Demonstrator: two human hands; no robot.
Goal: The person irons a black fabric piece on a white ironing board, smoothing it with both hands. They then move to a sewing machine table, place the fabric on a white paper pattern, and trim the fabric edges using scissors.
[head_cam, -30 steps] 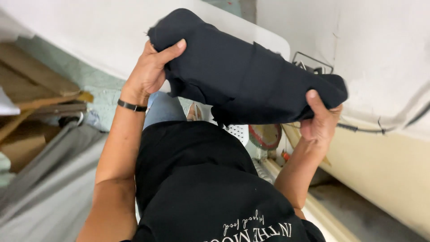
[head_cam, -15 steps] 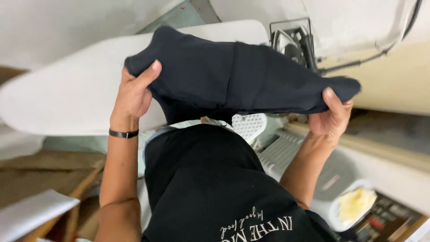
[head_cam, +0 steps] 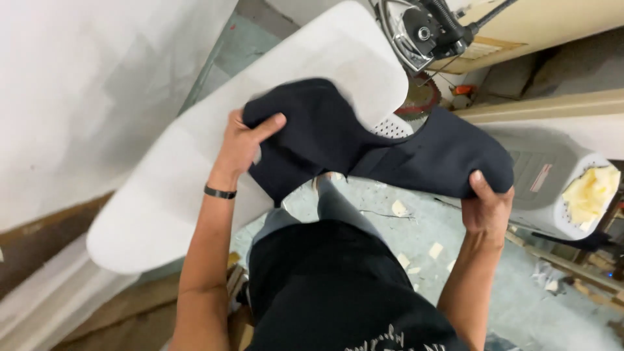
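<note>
1. Because it sags between the two grips and folds over itself, the dark folded garment (head_cam: 377, 146) looks soft, limp and light; I judge it will not hold a shape and wants support at both ends.
2. The left hand (head_cam: 244, 143) is clamped on the garment's left end, thumb laid over the top and fingers tucked beneath.
3. The right hand (head_cam: 487, 205) pinches the right end from below, thumb up on the cloth edge.
4. The garment hangs in the air between the hands, its left part over the white padded board (head_cam: 195, 169) that lies behind and under the left hand.
5. Beyond the right hand stands a pale machine housing (head_cam: 552, 188) with a small pinkish rectangular label (head_cam: 541, 177) on its side; a yellow cloth wad (head_cam: 591, 192) lies on it, further right.
6. Above the garment sits an iron (head_cam: 422, 32) with a cable.
</note>
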